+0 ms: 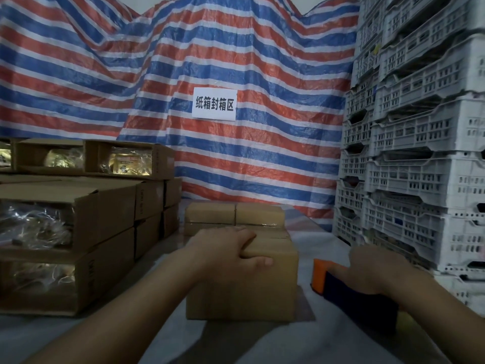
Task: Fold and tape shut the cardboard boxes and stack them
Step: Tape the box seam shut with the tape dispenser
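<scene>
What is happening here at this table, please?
A person is packing cardboard boxes. The left hand holds down the top of a closed box on the table, thumb over its near face. The right hand grips a tape dispenser resting beside the box. Whether this box is taped cannot be seen. Two closed boxes sit behind it, and open boxes with wrapped goods are stacked on the left.

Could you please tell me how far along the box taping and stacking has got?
Done: closed boxes stacked behind. In hand: left hand grips the front box; right hand holds the tape dispenser. Left: open boxes at left show their contents.
</scene>
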A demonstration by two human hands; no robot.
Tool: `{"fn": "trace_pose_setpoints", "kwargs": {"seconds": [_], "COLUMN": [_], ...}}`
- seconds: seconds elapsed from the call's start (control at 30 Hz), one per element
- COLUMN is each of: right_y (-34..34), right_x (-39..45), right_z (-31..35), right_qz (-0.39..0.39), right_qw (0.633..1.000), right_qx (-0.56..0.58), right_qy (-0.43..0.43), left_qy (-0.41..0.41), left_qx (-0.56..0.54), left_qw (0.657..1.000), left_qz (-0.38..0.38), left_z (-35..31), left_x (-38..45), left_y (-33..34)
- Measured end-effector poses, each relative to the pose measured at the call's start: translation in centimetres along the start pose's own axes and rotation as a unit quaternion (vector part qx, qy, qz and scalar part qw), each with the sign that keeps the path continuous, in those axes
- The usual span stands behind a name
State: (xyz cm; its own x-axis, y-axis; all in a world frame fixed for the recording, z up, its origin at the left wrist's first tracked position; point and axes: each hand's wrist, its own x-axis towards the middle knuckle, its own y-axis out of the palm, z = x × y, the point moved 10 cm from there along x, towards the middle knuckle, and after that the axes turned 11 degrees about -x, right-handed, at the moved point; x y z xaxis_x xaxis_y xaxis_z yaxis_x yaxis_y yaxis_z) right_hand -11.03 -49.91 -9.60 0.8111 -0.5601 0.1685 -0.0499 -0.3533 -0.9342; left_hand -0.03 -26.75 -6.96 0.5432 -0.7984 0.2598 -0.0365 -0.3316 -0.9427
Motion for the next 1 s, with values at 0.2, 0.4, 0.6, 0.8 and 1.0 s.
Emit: {"fn": "trace_pose_setpoints", "kwargs": {"seconds": [0.2, 0.4, 0.6, 0.8, 1.0], "right_y": [1.9, 2.8, 2.4, -0.5, -11.0], "right_x": [-1.2, -2.1, -2.2, -1.6, 0.5], "right_z": [0.2, 0.8, 0.4, -2.3, -1.9], "right_qz": [-0.031, -0.122, -0.181, -0.205, -0.157], "right_qw": [0.998, 0.987, 0.977, 0.958, 0.773], "right_qx": [0.028, 0.054, 0.0, 0.155, 0.615], "right_qy": [0.044, 0.09, 0.109, 0.131, 0.017], "left_qy": [-0.006, 0.004, 0.003, -0.008, -0.069], "left_qx": [-0.001, 0.007, 0.016, -0.061, -0.258], "left_qw": [1.0, 1.0, 1.0, 0.998, 0.962], "left_qz": [-0.004, -0.009, -0.008, 0.013, 0.052], "left_z": [0.1, -0.2, -0.3, -0.2, 0.8], "left_x": [0.1, 0.0, -0.1, -0.1, 0.0], "left_y": [0.0, 0.0, -0.1, -0.1, 0.1]}}
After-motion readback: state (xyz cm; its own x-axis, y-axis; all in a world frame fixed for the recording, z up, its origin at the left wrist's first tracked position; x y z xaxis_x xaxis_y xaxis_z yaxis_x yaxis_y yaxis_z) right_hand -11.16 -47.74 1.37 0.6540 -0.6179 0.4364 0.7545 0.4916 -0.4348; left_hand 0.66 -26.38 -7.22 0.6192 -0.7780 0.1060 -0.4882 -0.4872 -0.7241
